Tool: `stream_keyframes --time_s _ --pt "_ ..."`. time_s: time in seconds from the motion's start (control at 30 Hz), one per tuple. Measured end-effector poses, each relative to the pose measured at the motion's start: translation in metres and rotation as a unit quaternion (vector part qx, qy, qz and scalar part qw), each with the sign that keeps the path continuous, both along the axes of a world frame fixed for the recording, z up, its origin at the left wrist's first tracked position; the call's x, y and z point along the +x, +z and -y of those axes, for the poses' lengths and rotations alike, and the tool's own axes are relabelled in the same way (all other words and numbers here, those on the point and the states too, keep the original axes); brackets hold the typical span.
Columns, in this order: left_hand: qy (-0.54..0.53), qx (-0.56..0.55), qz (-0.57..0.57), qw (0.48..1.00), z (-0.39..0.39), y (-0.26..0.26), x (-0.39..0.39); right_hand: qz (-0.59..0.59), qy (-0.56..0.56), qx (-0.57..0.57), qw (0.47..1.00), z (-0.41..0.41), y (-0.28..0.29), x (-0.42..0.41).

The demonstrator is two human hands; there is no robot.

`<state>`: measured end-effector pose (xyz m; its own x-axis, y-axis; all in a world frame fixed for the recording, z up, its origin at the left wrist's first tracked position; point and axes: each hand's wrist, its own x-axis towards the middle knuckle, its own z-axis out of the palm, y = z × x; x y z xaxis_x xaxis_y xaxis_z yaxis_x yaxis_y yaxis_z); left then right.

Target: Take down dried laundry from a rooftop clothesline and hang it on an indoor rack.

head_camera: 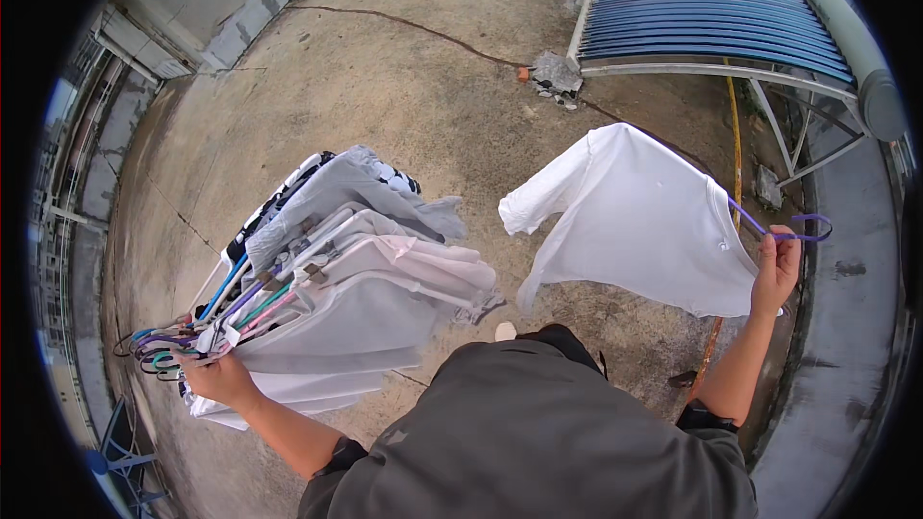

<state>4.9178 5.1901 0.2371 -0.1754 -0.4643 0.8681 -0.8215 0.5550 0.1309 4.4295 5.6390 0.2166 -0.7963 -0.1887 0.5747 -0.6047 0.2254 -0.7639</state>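
Note:
My left hand [220,377] grips the hook ends of several clothes hangers [261,303] in purple, blue, green, pink and white. From these hangers a bundle of garments fans out, among them a grey shirt [339,191], a pale pink shirt [414,259] and a black-and-white patterned garment [288,184]. Out to the right, my right hand [775,270] is closed around a purple clothes hanger [792,236] just below its hook. A white T-shirt [634,220] hangs from that hanger and spreads to the left of the hand. The two hands are far apart.
A solar water heater [710,14] with blue tubes on a metal frame stands at the upper right. Rubble [557,76] lies by its foot. A yellow pipe [734,115] runs along the concrete floor [375,79]. Low walls [851,288] border both sides.

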Motion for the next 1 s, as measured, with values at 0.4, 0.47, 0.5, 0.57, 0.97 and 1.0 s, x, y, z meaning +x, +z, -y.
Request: stream_keyframes --time_s 0.4,0.47,0.5,0.57,0.97,1.0 --pt "0.292 -0.147 0.114 0.938 0.183 0.013 -0.021 -0.020 -0.004 -0.057 0.998 0.278 -0.048 -0.217" --pt "0.315 -0.112 0.141 0.932 0.204 -0.004 -0.036 -0.012 0.008 -0.022 1.000 0.338 -0.071 -0.239" --pt "0.350 -0.129 0.148 0.916 0.233 0.017 -0.060 -0.014 0.033 -0.032 0.999 0.393 -0.046 -0.267" --pt "0.340 -0.129 0.147 0.920 0.275 0.048 -0.081 -0.011 0.068 -0.001 0.998 0.480 -0.027 -0.304" --pt "0.350 -0.105 0.180 0.913 0.604 0.030 -0.363 0.090 -0.024 0.006 0.996 0.773 -0.046 -0.577" --pt "0.322 -0.065 0.178 0.928 0.641 0.049 -0.411 0.114 -0.023 -0.018 0.993 0.797 -0.026 -0.618"
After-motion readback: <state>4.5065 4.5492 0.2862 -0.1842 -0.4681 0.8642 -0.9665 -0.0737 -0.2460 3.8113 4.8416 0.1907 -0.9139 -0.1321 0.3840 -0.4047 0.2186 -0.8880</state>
